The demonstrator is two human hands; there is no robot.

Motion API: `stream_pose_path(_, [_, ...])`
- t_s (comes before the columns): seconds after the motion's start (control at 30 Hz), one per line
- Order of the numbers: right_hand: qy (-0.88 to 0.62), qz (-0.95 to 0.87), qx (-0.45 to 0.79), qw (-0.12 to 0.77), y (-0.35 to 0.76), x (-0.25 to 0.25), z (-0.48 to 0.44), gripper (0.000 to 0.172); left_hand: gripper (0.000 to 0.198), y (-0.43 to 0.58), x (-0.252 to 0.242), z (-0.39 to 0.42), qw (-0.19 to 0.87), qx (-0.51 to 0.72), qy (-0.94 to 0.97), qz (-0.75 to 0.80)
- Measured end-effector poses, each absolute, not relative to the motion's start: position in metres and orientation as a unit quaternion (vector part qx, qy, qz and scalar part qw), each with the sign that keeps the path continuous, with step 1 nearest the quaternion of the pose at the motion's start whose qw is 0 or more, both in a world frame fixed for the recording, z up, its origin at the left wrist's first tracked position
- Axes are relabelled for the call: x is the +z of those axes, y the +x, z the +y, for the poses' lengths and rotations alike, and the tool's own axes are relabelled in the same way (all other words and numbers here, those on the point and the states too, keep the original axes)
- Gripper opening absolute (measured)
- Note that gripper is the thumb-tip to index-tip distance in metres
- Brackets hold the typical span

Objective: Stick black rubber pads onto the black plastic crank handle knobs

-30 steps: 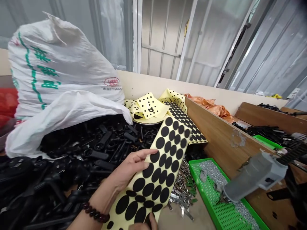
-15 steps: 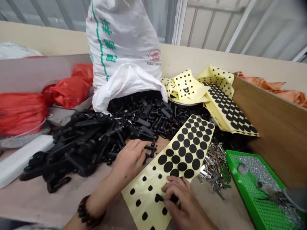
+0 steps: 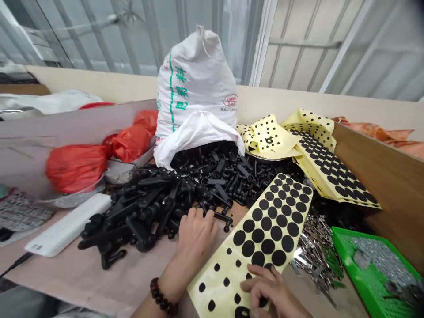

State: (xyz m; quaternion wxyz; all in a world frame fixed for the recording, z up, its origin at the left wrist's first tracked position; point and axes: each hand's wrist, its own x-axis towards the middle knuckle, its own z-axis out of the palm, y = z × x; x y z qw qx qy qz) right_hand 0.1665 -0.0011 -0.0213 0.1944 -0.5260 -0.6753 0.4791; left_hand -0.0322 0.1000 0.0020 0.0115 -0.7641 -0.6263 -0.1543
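Observation:
My left hand (image 3: pixel 196 234), with a dark beaded bracelet at its wrist, rests palm down at the near edge of a pile of black plastic crank handles (image 3: pixel 149 203). Its fingers are curled and their tips hidden, so what they grip cannot be made out. A yellow backing sheet (image 3: pixel 212 285) of round black stickers lies slantwise between my hands, its near part mostly bare with small black dots. Over this sheet my right hand (image 3: pixel 270 291) is bent around a black plastic handle (image 3: pixel 242 312), whose ringed end shows beside the thumb.
A white woven sack (image 3: pixel 198 88) spills black parts behind the pile. More sticker sheets (image 3: pixel 334 172) lie at the back right. Metal clips (image 3: pixel 319 251) and a green tray (image 3: pixel 367 274) are on the right. Red bags (image 3: pixel 76 168) and a white box (image 3: pixel 69 225) stand left.
The view has tilted up and turned left. My left hand's fingers have curled in more at the pile's edge. The right hand stays over the sheet, and the ringed end of the handle now shows.

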Motion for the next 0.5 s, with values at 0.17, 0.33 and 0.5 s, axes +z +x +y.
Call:
stream_pose_path(0.17, [-0.509, -0.613, 0.520, 0.309, 0.170, -0.021, -0.002, 0.011, 0.010, -0.050, -0.002, 0.100, -0.130, -0.261, -0.722, -0.628])
stream_pose_path(0.33, [-0.481, -0.514, 0.593, 0.391, 0.176, -0.013, -0.001, 0.020, 0.048, -0.059, 0.004, 0.094, -0.331, -0.385, -0.621, -0.597])
stream_pose_path(0.5, [-0.465, -0.422, 0.655, 0.421, 0.179, 0.001, 0.000, 0.021, 0.044, -0.042, 0.013, 0.064, -0.619, -0.361, -0.488, -0.498])
